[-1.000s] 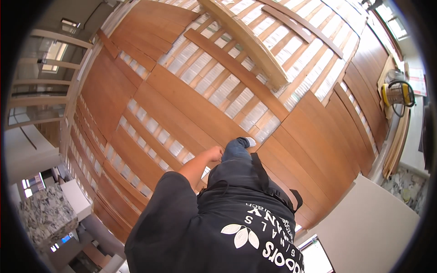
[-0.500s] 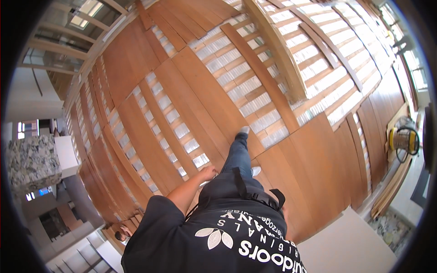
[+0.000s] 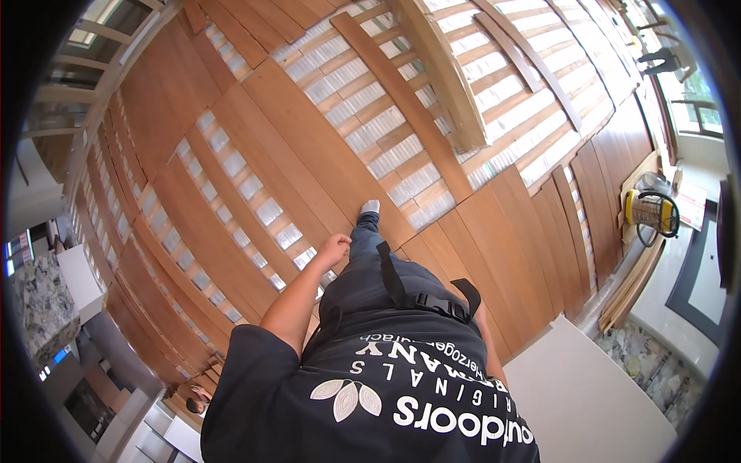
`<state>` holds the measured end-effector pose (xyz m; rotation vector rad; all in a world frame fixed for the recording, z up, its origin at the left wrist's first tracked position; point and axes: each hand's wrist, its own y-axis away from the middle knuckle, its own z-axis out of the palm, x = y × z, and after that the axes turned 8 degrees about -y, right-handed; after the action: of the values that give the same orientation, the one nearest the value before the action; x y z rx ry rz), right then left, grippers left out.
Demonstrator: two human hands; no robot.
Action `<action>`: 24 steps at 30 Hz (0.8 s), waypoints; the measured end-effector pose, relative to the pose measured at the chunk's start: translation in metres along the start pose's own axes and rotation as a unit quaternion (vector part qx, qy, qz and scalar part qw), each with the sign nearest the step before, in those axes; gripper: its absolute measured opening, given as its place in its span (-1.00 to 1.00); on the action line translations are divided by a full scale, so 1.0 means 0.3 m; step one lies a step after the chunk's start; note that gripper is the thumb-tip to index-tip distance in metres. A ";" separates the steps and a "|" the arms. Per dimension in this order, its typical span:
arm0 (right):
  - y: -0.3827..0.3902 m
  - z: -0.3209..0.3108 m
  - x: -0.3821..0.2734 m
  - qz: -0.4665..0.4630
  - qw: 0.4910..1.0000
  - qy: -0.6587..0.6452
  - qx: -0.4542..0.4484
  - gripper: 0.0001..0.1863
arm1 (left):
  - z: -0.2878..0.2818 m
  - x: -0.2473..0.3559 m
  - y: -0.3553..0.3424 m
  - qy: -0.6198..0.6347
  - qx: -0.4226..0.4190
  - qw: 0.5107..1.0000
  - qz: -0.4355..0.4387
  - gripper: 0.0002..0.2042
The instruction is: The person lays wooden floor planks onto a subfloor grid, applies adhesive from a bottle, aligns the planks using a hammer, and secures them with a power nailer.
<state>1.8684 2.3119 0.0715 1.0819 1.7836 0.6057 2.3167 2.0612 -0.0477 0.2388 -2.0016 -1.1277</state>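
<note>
Head view: left hand (image 3: pixel 335 251) held beside the jeans-clad leg (image 3: pixel 363 243), fingers curled; whether anything is gripped cannot be told. Right hand hidden by the body, state unknown. Brown planks (image 3: pixel 309 147) laid across the floor ahead; 1 grey sock (image 3: pixel 370 207) planted on them.

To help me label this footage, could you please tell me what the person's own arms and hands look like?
The left hand is bare, with no glove, watch or band showing. The left forearm is uncovered below a loose, short black sleeve. The right forearm shows only partly, also uncovered; the right hand cannot be seen.
</note>
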 end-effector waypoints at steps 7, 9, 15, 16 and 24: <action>-0.198 0.009 -0.131 -0.109 0.989 0.050 -0.086 -0.58 | -0.032 0.232 -0.136 0.052 -0.041 0.997 0.029 -0.78; -0.241 0.027 -0.149 -0.152 0.983 0.001 -0.101 -0.59 | -0.081 0.154 -0.129 0.068 -0.024 0.997 0.004 -0.78; -0.330 -0.078 -0.406 -0.078 0.990 -0.090 -0.077 -0.64 | -0.086 -0.203 -0.056 0.032 0.073 0.989 -0.123 -0.75; -0.395 -0.115 -0.373 -0.080 0.992 -0.060 -0.076 -0.64 | -0.093 -0.204 -0.043 -0.007 0.093 0.985 -0.148 -0.75; -0.924 -0.393 -0.477 -0.216 0.947 0.158 -0.180 -0.65 | 0.135 0.066 0.012 0.105 0.238 0.955 -0.141 -0.76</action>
<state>1.6747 2.0576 -0.0236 0.3388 1.9988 0.8217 2.2750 2.0788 -0.0449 0.8795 -2.0597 -0.7274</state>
